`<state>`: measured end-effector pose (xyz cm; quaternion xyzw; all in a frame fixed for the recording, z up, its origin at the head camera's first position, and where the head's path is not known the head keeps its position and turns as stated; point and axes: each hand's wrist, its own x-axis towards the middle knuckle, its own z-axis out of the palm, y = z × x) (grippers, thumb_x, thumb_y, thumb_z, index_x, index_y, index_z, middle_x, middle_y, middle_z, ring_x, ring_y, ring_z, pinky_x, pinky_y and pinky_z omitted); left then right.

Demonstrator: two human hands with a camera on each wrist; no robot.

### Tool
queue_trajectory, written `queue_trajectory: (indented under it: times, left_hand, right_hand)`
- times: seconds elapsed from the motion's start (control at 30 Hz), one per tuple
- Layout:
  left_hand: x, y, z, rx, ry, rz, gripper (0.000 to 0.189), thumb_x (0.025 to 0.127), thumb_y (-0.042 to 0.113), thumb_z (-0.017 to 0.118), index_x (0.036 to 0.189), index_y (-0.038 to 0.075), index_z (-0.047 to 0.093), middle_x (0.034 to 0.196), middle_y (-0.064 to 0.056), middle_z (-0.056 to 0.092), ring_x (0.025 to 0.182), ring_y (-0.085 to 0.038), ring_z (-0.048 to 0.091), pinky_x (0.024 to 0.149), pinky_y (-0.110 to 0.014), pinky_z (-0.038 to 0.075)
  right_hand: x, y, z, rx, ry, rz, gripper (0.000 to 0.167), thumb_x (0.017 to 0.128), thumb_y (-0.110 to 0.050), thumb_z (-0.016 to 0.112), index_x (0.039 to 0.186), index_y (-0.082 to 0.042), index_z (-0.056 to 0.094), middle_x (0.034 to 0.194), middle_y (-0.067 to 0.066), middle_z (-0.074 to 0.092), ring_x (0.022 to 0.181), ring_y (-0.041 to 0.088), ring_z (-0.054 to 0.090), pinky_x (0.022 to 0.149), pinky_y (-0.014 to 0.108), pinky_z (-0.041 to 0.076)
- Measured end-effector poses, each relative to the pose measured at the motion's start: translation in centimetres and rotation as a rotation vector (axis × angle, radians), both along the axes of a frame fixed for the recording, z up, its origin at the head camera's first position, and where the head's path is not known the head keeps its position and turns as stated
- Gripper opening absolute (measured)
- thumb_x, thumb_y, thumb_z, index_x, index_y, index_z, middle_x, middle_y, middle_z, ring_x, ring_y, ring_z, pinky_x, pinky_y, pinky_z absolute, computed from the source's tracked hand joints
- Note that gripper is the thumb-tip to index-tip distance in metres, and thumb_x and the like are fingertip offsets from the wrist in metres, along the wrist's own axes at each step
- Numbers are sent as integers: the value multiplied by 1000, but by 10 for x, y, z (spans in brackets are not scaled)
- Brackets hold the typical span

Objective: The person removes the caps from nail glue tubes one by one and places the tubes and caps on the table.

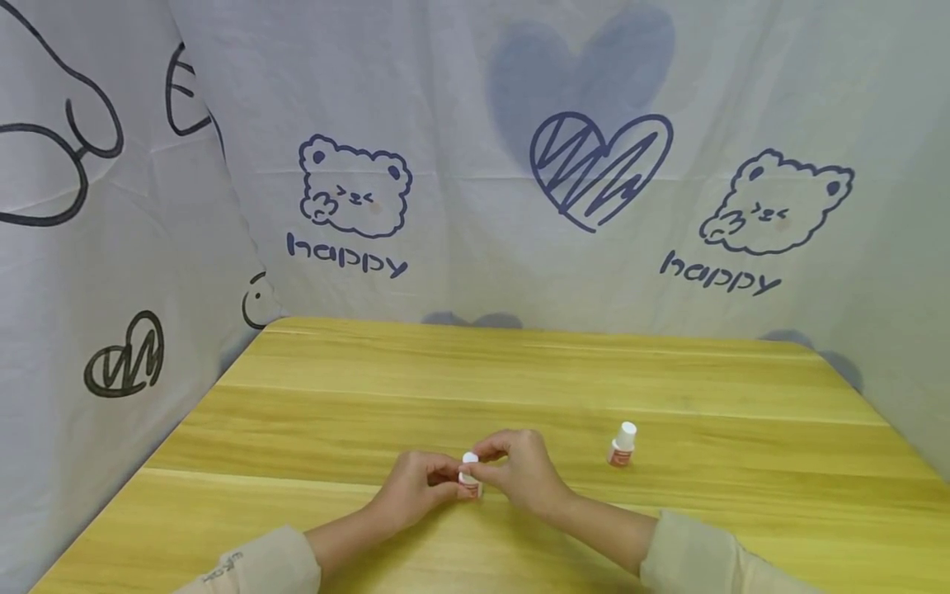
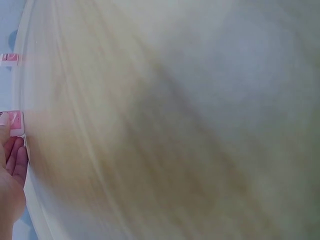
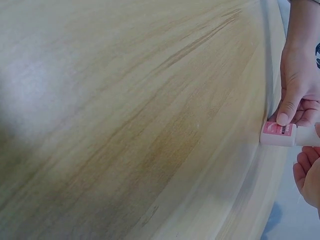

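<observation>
Between the two hands a small white bottle (image 1: 469,492) with a pink-red label stands upright on the table. My left hand (image 1: 410,490) grips its body from the left, the thumb lying by the label in the right wrist view. From the right, my right hand (image 1: 529,472) pinches the tall white cap (image 1: 470,457) between thumb and fingers. The left wrist view catches only part of the labelled bottle (image 2: 19,124) at its left edge. A second bottle (image 1: 622,446) of the same look, its white cap on, stands upright to the right, apart from both hands.
The wood-grain table (image 1: 356,412) reaches back to a white cloth (image 1: 460,247) printed with hearts and bears. Another cloth (image 1: 200,247) hangs along the left side. Beige sleeves (image 1: 690,549) cover the forearms near the front edge.
</observation>
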<state>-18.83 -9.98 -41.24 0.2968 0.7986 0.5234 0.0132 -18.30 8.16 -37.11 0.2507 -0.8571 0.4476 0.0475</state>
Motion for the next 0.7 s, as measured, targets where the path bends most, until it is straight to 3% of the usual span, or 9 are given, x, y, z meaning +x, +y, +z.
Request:
queue_trajectory:
  times: [0.27,0.7]
  left_hand:
    - [-1,0,1,-8,-7,-10,17,79,3,69,93,-6,70,87,-16,72,78,-11,70,69,-16,55]
    - [-2,-1,1,-5,-32,-23,18,80,5,68,95,-6,69,88,-16,72,79,-13,70,70,-16,55]
  right_hand:
    - [-1,1,1,-8,-20,14,11,80,-8,72,85,1,72,84,11,72,81,21,67,72,27,57]
    - [-4,2,1,-18,-49,37,8,80,-7,71,84,1,72,81,9,72,79,19,66,67,15,52]
